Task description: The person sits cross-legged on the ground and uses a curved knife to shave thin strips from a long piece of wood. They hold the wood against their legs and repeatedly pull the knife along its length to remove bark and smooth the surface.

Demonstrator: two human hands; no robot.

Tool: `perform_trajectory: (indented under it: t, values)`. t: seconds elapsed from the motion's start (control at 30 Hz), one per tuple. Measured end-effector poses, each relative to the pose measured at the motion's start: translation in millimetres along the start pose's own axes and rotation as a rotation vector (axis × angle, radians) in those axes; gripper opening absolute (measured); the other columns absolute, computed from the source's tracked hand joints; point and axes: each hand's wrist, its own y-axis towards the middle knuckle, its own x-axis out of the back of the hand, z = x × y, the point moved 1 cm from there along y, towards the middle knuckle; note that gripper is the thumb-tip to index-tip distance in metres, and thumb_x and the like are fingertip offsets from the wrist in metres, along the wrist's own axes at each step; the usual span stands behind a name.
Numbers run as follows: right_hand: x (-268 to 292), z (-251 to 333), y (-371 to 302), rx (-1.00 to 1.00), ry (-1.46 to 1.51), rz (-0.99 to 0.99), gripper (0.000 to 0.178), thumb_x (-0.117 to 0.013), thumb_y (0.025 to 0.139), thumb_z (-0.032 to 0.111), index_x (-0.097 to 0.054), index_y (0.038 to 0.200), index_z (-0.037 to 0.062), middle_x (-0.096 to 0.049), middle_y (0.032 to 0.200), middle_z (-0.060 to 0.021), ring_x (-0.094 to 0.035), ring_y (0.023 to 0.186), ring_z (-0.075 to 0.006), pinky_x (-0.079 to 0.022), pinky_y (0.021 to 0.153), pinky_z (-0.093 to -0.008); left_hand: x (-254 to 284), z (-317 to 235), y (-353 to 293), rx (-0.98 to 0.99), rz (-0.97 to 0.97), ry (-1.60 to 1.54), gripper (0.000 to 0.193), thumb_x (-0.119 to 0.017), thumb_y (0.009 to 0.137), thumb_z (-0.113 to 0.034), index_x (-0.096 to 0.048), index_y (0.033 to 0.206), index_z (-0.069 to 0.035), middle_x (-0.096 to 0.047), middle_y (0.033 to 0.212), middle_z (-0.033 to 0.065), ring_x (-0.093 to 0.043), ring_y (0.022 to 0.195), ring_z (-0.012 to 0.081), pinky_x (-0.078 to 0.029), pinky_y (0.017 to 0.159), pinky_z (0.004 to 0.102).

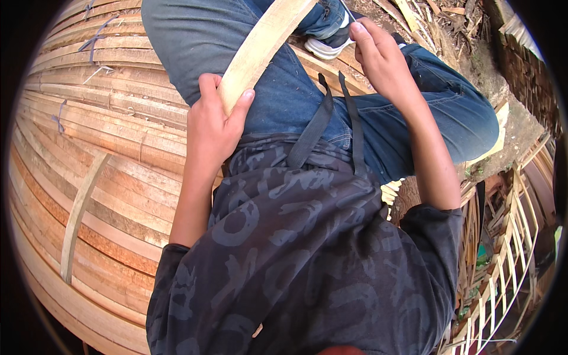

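My left hand (214, 121) is closed around the near end of a pale, flat wooden slat (263, 52), thumb on one side and fingers on the other. From there the slat slants up and away over my jeans, past the top edge of the view. Farther right, above my bent leg, my right hand (381, 62) is closed on a thin grey, blade-like tool (347, 9). Only a narrow strip of that tool shows beyond my thumb; its grip is hidden in my fingers. A gap separates the right hand from the slat.
Long wooden strips (112, 118) lie stacked on the left, some tied with blue string (93, 42). A short slat (83, 216) rests across them. My shoe (323, 48) is at the top. Wood scraps (464, 21) litter the ground. A lattice of thin strips (503, 290) stands lower right.
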Motion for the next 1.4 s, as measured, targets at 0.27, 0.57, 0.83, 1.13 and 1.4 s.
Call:
perform_trajectory:
  t: [0.27, 0.57, 0.83, 1.13, 1.4]
  values:
    - [-18.5, 35.8, -24.9, 0.250, -0.862, -0.014, 0.029, -0.055, 0.098, 0.037, -0.052, 0.093, 0.0087, -0.060, 0.063, -0.0138, -0.063, 0.050, -0.0327, -0.052, 0.044, -0.0415, -0.3, -1.0, 0.4, -0.013, -0.009, 0.013, 0.045, -0.063, 0.092, -0.036, -0.044, 0.108, 0.001, -0.064, 0.084, 0.0307, -0.064, 0.083, 0.0498, -0.048, 0.072, 0.0506]
    - [40.9, -18.2, 11.4, 0.254, -1.088, -0.157, 0.025, -0.055, 0.098, 0.036, -0.055, 0.101, 0.0118, -0.065, 0.071, -0.0149, -0.065, 0.062, -0.0371, -0.051, 0.050, -0.0464, 6.1, -5.4, 4.7, 0.024, 0.086, -0.026, 0.045, -0.062, 0.093, -0.040, -0.043, 0.103, 0.000, -0.064, 0.076, 0.0283, -0.065, 0.077, 0.0471, -0.050, 0.067, 0.0489]
    - [24.0, -15.1, 8.4, -0.251, -0.203, 0.094, 0.034, -0.063, 0.094, 0.038, -0.057, 0.081, 0.0067, -0.059, 0.060, -0.0072, -0.060, 0.048, -0.0189, -0.044, 0.041, -0.0308, 0.2, 3.2, -1.7, -0.050, 0.013, 0.040, 0.037, -0.062, 0.095, -0.031, -0.043, 0.107, -0.002, -0.061, 0.072, 0.0237, -0.064, 0.067, 0.0369, -0.047, 0.062, 0.0420]
    - [17.4, -1.7, 1.1, -0.487, 0.134, 0.100, 0.037, -0.064, 0.097, 0.035, -0.051, 0.075, 0.0072, -0.048, 0.053, 0.0016, -0.039, 0.038, -0.0080, -0.034, 0.037, -0.0271, -1.4, 6.2, 2.4, -0.097, -0.011, 0.004, 0.039, -0.063, 0.094, -0.031, -0.042, 0.107, -0.002, -0.062, 0.075, 0.0256, -0.065, 0.071, 0.0419, -0.048, 0.064, 0.0450]
    - [32.7, 3.4, -10.7, -0.422, 0.249, 0.087, 0.036, -0.069, 0.093, 0.034, -0.057, 0.082, 0.0024, -0.044, 0.051, 0.0050, -0.039, 0.040, -0.0039, -0.032, 0.037, -0.0248, 0.3, 5.0, 1.1, -0.064, -0.013, 0.031, 0.038, -0.064, 0.093, -0.031, -0.043, 0.106, -0.002, -0.062, 0.075, 0.0259, -0.065, 0.072, 0.0423, -0.048, 0.064, 0.0451]
